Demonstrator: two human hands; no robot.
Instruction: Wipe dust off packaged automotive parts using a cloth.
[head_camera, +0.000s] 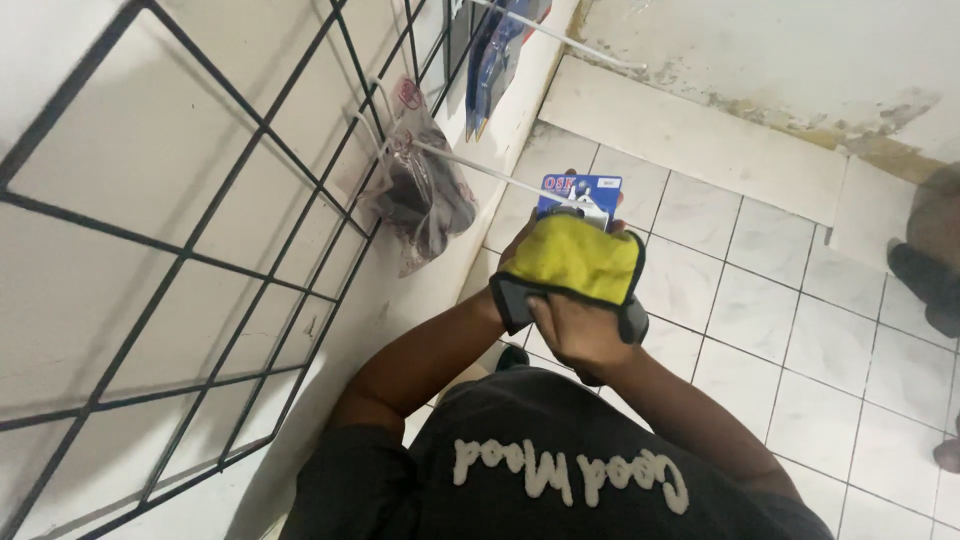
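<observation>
My left hand (519, 247) and my right hand (577, 335) meet in front of my chest around a small bundle. The bundle is a yellow pad with a black edge (575, 262) lying over a blue carded package (582, 193). My right hand grips the pad's lower black edge from below. Along the bundle's left side, my left hand's fingers reach up to the blue card. The tip of a long white peg hook (480, 167) touches the top of the blue card. The palms and what lies under the pad are hidden.
A black wire grid (190, 255) covers the white wall on the left. A clear bag of dark items (425, 195) hangs from the hook, and blue packages (495, 55) hang higher up. White floor tiles (760, 300) spread to the right, where another person's dark shoe (925, 280) stands.
</observation>
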